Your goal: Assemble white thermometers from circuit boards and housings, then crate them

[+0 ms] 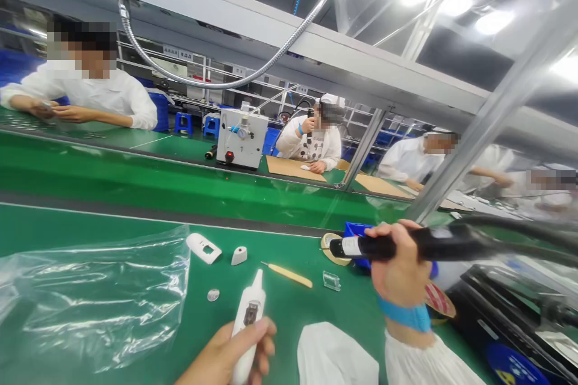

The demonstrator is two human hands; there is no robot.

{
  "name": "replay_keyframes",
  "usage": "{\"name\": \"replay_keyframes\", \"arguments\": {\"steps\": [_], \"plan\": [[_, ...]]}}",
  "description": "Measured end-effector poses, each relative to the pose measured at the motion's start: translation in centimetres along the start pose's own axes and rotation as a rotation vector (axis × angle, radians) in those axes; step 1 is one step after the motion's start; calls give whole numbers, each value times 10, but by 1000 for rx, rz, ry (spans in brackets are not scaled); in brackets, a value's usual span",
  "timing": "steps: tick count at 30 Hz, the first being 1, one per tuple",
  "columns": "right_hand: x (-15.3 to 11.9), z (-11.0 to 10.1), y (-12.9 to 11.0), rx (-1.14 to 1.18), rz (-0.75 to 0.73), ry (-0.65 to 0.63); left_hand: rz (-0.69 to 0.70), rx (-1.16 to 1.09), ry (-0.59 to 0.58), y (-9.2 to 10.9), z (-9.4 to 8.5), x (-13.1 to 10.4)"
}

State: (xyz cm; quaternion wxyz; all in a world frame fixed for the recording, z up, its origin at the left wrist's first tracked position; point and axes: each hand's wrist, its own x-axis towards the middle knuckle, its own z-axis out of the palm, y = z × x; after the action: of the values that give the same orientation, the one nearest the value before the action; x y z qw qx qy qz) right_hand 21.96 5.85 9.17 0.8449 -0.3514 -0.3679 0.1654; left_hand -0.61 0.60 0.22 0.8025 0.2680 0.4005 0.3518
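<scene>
My left hand (235,349) is wrapped round a white ear thermometer (247,328), its narrow tip pointing up and an opening showing dark inner parts. In my right hand (400,261) is a black electric screwdriver (374,248), held level with its thin bit pointing left, apart from the thermometer. A blue band circles that wrist. On the green table beyond lie a white cover (204,248) with a cut-out, a small white cap (239,255), a round silvery disc (213,295), a yellow-handled thin tool (289,275) and a small clear plastic piece (331,280).
A clear plastic bag (112,301) spreads over the left side. Tape (332,257) and a blue bin (356,230) stand behind the screwdriver; white cloth (336,355) lies in front. Black equipment (492,307) fills the right. Several co-workers sit across the green belt (180,183).
</scene>
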Motion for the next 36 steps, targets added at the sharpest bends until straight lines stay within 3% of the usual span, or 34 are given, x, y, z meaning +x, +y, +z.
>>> {"name": "replay_keyframes", "arguments": {"steps": [4,9,14,23,31,36], "plan": [[-46,14,-33,123,214,-118,81,-99,-20,11,-3,0],[-77,23,-41,181,376,-116,169,-112,-64,15,-9,4],[-84,26,-39,173,435,-80,137,-99,-45,17,-7,6],[-91,26,-37,162,404,-163,101,-80,-46,16,-8,9],[-88,29,-41,144,485,-61,59,-60,-100,17,-6,9],[-88,30,-47,139,413,-109,33,-97,-134,13,-7,9]]}}
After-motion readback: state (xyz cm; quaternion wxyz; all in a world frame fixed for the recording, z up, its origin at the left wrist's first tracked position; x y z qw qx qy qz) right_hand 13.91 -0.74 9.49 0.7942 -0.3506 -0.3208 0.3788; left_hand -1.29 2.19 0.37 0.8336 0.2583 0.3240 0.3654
